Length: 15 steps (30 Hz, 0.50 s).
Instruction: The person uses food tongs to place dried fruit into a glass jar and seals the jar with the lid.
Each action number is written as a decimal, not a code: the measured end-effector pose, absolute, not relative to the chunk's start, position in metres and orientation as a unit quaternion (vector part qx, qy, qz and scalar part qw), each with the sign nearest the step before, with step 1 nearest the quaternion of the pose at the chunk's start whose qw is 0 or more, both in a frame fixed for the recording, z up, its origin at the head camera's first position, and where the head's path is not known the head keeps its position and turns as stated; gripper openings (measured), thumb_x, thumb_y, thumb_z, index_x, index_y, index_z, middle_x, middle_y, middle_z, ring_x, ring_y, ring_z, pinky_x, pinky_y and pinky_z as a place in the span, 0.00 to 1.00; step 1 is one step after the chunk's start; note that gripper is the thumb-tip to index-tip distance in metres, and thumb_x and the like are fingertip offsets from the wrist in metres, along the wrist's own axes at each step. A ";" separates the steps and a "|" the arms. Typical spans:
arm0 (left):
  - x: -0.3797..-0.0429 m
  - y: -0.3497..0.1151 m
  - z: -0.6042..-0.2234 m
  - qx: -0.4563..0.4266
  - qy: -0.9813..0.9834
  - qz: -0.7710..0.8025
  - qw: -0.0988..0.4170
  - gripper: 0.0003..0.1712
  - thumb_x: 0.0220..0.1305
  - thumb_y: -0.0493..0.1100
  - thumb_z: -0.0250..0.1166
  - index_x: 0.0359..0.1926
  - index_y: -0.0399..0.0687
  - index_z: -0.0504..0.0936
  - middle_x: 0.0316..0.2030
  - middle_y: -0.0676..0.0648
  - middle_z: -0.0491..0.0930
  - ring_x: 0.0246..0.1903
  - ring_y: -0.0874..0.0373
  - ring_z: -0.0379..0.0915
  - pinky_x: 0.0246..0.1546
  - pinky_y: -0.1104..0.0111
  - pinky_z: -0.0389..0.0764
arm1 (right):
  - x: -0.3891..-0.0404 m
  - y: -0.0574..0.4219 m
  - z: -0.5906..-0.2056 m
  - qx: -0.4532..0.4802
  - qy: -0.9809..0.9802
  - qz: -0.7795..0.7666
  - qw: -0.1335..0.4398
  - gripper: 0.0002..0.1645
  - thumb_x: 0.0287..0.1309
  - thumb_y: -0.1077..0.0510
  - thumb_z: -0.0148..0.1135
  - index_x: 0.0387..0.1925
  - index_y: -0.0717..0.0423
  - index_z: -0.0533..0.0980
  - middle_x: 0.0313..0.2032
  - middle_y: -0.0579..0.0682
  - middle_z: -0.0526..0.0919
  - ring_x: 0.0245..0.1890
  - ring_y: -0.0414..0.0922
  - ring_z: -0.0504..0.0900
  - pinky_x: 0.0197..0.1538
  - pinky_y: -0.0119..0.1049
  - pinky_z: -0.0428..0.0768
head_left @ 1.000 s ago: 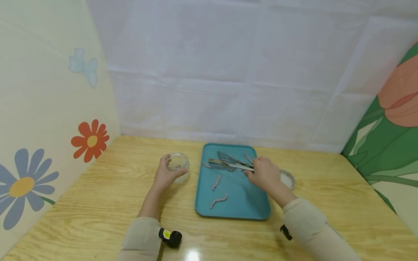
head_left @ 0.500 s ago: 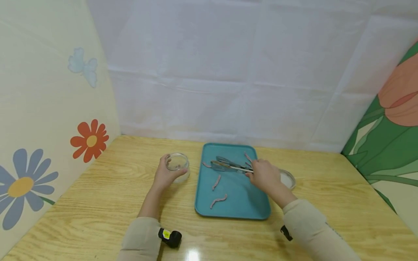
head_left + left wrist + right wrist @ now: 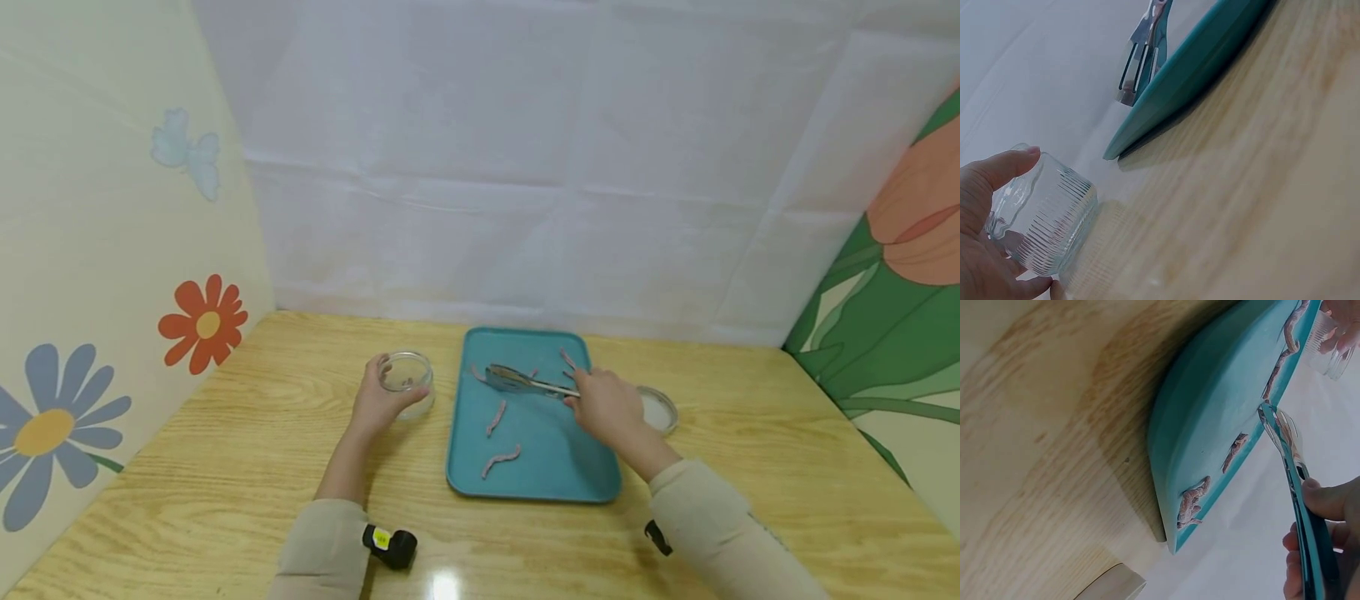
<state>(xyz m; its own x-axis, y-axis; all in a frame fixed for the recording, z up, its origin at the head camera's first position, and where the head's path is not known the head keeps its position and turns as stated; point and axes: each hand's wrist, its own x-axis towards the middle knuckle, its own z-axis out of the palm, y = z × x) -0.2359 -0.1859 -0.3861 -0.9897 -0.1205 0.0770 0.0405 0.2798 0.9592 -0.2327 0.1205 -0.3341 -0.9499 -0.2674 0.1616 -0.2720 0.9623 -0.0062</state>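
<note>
Tongs point(image 3: 532, 383) are over the upper half of the tray, tips aimed at 9 o'clock. Blades look close together; I can't tell if anything is between them. Right hand point(image 3: 611, 408) has the tongs: fingers curled round the arms, thumb along the top one.

Tray point(image 3: 562, 462) is blue-green, flat on the table point(image 3: 225, 467). Twisted pink strips point(image 3: 501, 460) lie on it: one at 7 o'clock, one at 9, one at 10-11 right by the tong tips (can't tell if touching), a bit of one at 12 just past the tongs, more at 1 next to the right hand.

Glass jar point(image 3: 1054, 219), ribbed, no lid on, stands apart from the tray at its 10 o'clock. Left hand point(image 3: 382, 404) is wrapped round it, thumb on the near side. Something pinkish shows through the glass; I can't tell what.

Round lid-like piece point(image 3: 657, 410) just outside the tray at 3 o'clock. Black wrist unit point(image 3: 390, 546) on the left sleeve point(image 3: 322, 542). White cloth point(image 3: 525, 167) behind at 12.
</note>
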 end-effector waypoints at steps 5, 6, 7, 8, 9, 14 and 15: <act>-0.236 -0.186 -0.386 0.026 -0.799 -0.596 0.069 0.53 0.44 0.44 0.69 0.63 0.41 0.43 0.60 0.34 0.48 0.55 0.40 0.53 0.51 0.54 0.60 | -0.231 0.121 -0.334 0.145 -0.986 0.012 0.087 0.20 0.49 0.48 0.60 0.41 0.56 0.74 0.23 0.49 0.71 0.23 0.46 0.72 0.16 0.36 0.66; -0.236 -0.186 -0.386 0.025 -0.798 -0.598 0.068 0.53 0.44 0.44 0.69 0.63 0.41 0.43 0.60 0.34 0.48 0.55 0.41 0.54 0.51 0.54 0.61 | -0.231 0.121 -0.334 0.146 -0.985 0.013 0.087 0.20 0.49 0.48 0.60 0.41 0.56 0.74 0.22 0.49 0.71 0.23 0.46 0.72 0.16 0.35 0.66; -0.236 -0.186 -0.386 0.024 -0.797 -0.600 0.067 0.53 0.44 0.44 0.69 0.63 0.41 0.43 0.60 0.34 0.48 0.54 0.41 0.56 0.51 0.54 0.61 | -0.230 0.121 -0.334 0.146 -0.985 0.014 0.087 0.20 0.49 0.48 0.60 0.41 0.56 0.74 0.22 0.49 0.70 0.23 0.46 0.72 0.16 0.35 0.66; -0.236 -0.186 -0.386 0.022 -0.796 -0.601 0.067 0.53 0.44 0.44 0.69 0.63 0.41 0.43 0.60 0.34 0.47 0.54 0.41 0.57 0.51 0.55 0.61 | -0.230 0.121 -0.333 0.145 -0.985 0.016 0.089 0.19 0.49 0.48 0.60 0.40 0.56 0.74 0.22 0.49 0.71 0.23 0.46 0.72 0.16 0.36 0.66; -0.236 -0.185 -0.386 0.023 -0.795 -0.602 0.067 0.53 0.44 0.43 0.69 0.63 0.41 0.43 0.60 0.34 0.48 0.53 0.41 0.58 0.50 0.55 0.62 | -0.230 0.121 -0.333 0.145 -0.985 0.019 0.090 0.19 0.49 0.48 0.60 0.40 0.56 0.74 0.22 0.49 0.71 0.23 0.47 0.72 0.16 0.36 0.66; -0.236 -0.185 -0.386 0.020 -0.798 -0.599 0.069 0.54 0.44 0.43 0.69 0.63 0.40 0.43 0.60 0.34 0.48 0.54 0.41 0.56 0.50 0.55 0.62 | -0.229 0.121 -0.331 0.144 -0.983 0.038 0.106 0.16 0.49 0.49 0.60 0.35 0.56 0.73 0.22 0.48 0.70 0.21 0.46 0.71 0.15 0.36 0.65; -0.236 -0.185 -0.386 0.021 -0.798 -0.598 0.070 0.54 0.43 0.44 0.69 0.63 0.40 0.43 0.60 0.34 0.48 0.54 0.40 0.55 0.51 0.54 0.61 | -0.229 0.121 -0.331 0.143 -0.983 0.041 0.109 0.16 0.49 0.49 0.60 0.34 0.56 0.73 0.21 0.48 0.69 0.21 0.46 0.70 0.15 0.36 0.65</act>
